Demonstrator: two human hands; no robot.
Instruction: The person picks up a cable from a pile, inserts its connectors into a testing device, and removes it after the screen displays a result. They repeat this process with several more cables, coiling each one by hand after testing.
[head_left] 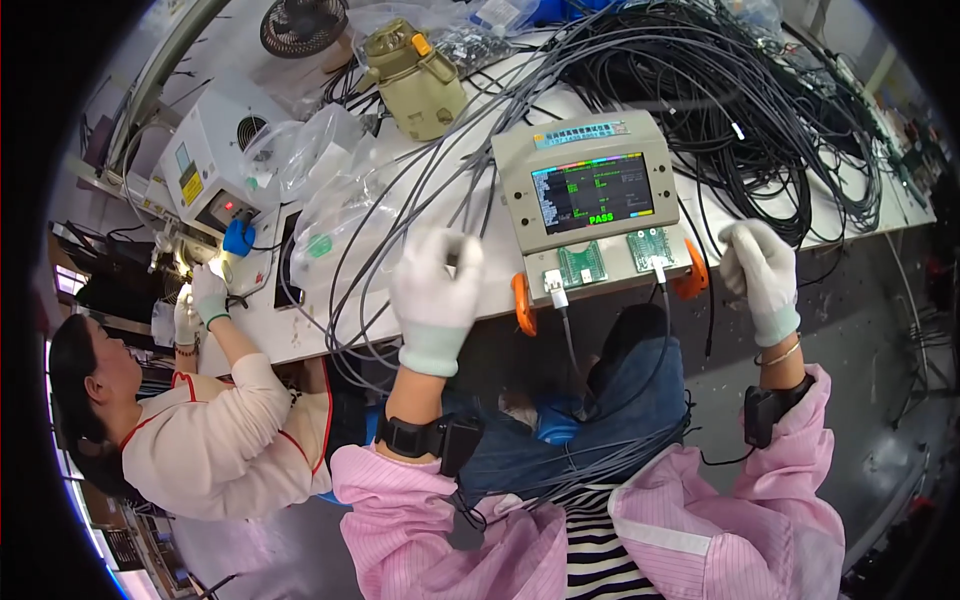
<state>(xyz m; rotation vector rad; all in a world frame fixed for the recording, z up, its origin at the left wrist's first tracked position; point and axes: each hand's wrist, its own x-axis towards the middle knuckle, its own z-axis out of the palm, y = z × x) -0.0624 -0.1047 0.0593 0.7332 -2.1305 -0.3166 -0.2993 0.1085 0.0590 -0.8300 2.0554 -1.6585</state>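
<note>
My left hand (436, 285), in a white glove, is closed around a bundle of thin grey cables (400, 190) at the bench's front edge. My right hand (762, 270), also gloved, is curled by the right side of a beige cable tester (590, 195), close to its orange handle (693, 275); whether it grips a cable I cannot tell. The tester's screen (592, 192) is lit. Two cable plugs (556, 292) (659, 270) sit in its green socket boards, and their cables hang down over my lap.
A big heap of black cables (740, 110) fills the back right of the white bench (300, 330). At the left a co-worker's gloved hands (200, 300) work by a white box machine (215, 160). An olive jug (415, 75), clear bags (320, 170) and a fan (302, 25) lie behind.
</note>
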